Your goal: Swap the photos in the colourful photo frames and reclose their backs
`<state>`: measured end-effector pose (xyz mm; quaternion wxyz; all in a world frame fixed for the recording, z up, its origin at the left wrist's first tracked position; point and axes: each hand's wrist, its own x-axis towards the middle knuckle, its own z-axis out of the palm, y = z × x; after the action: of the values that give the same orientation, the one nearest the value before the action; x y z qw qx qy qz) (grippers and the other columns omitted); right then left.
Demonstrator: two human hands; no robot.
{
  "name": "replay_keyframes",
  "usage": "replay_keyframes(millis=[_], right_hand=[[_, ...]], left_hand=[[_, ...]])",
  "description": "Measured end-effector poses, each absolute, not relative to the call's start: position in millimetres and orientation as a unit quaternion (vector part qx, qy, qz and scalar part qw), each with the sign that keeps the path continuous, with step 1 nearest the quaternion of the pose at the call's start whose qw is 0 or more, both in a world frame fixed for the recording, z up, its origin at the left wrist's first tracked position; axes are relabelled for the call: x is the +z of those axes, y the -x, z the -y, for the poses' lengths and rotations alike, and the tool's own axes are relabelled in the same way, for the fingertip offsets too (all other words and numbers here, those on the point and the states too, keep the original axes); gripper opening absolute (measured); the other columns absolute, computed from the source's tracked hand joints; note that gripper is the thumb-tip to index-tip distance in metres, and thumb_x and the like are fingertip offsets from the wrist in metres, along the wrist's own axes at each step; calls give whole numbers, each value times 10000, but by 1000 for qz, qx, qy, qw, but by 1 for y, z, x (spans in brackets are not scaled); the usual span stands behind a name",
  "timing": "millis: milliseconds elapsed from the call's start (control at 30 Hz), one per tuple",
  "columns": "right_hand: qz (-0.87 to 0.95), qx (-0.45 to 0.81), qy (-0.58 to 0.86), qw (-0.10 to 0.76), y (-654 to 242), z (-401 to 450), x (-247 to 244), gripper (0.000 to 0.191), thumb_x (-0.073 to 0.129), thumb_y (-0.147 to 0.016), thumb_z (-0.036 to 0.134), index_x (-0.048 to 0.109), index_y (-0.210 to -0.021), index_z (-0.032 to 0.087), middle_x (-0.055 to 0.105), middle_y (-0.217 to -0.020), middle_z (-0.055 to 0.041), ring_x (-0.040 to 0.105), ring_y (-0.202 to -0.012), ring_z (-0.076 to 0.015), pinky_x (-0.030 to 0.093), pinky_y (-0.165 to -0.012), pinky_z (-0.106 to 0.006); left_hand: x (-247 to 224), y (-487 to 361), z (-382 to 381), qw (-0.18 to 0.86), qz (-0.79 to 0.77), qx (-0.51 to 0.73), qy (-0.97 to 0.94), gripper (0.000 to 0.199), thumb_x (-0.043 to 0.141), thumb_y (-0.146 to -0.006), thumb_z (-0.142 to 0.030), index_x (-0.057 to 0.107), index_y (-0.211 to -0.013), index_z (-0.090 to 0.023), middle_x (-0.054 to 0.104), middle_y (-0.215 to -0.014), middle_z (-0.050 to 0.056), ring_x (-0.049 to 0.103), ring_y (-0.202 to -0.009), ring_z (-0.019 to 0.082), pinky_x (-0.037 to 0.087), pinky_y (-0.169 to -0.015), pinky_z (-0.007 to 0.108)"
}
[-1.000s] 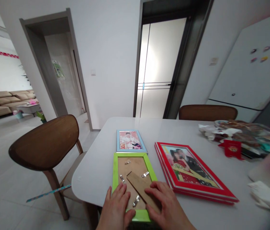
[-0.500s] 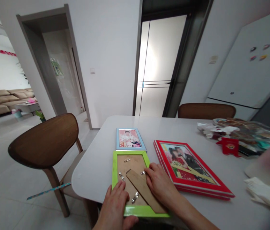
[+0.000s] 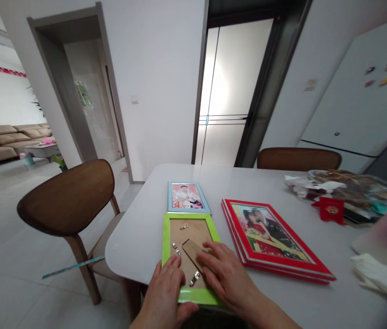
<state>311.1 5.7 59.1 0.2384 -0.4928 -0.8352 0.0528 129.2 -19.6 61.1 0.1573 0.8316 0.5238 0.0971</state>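
While bearing down on the back of the green frame [image 3: 214, 234], both hands low and no pinch anywhere; frame lying face down at the near edge of the bench [image 3: 135, 246], brown backing [image 3: 193, 228] uppermost; left hand [image 3: 164, 292] spread flat, fingers across the lower left of the backing, just beside a metal clip [image 3: 176, 249]; right hand [image 3: 223, 274] spread as well, fingers pressed on a wooden strip [image 3: 191, 251] lying aslant over the backing, only the strip's upper end showing past them; second clip [image 3: 195, 278] between the two hands, third clip [image 3: 184, 226] near the top rail, neither one held; hand work at this point, by the look of it, a matter of pressing and steadying rather than fastening; just beyond the green frame, a blue frame [image 3: 189, 196], photo up, almost touching; to the right, a thick red frame [image 3: 272, 237], photo up, near the right hand; farther right, a heap of packets [image 3: 351, 194] with a red envelope [image 3: 332, 210] against it; at the left, a wooden chair [image 3: 66, 196] beside the bench.
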Motion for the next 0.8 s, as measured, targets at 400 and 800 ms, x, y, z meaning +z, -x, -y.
replay_keyframes(millis=[400,800], right_hand=[[889,137,389,198,-304,14,68,175,454,-746,203,604,-818,258,525,-996,-28,413,-948,-194,304,-851,-352],[862,82,468,175,-261,-40,65,177,438,-771,181,596,-844,207,544,-853,-45,433,-830,-168,320,-720,-290]], left_hand=[[58,-127,16,169,-507,137,-834,432,660,-602,-295,515,-979,-142,411,-1256,187,341,-1177,290,275,-941,532],[43,-118,15,186,-485,214,-827,278,706,-542,-253,569,-762,-152,512,-1172,153,434,-1107,287,327,-931,470]])
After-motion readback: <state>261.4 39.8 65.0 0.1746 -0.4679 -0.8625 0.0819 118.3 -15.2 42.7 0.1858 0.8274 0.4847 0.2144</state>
